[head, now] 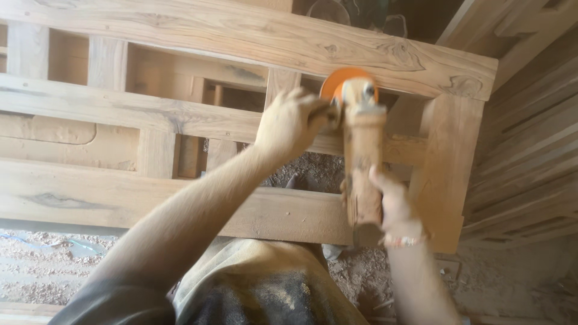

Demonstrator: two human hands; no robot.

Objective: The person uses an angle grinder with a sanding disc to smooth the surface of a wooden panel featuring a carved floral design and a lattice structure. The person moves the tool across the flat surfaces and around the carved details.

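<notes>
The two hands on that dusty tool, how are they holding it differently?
The left hand grips the side near the orange disc, up at the front of the power sander; the right hand wraps the long body near its back end. The left hand sits farther from the person, over the wooden frame; the right hand is nearer the body. Only the right wrist wears a bracelet. Both are bare, and both grip the tool.

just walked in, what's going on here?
A person is working a dust-coated handheld power sander against a bare wooden frame. The right hand has its grip around the rear of the tool body; the left hand steadies the head beside the orange disc. The disc sits by the frame's upper rail, near the right post. Sawdust covers the floor below, and the person's clothes are dusty.
</notes>
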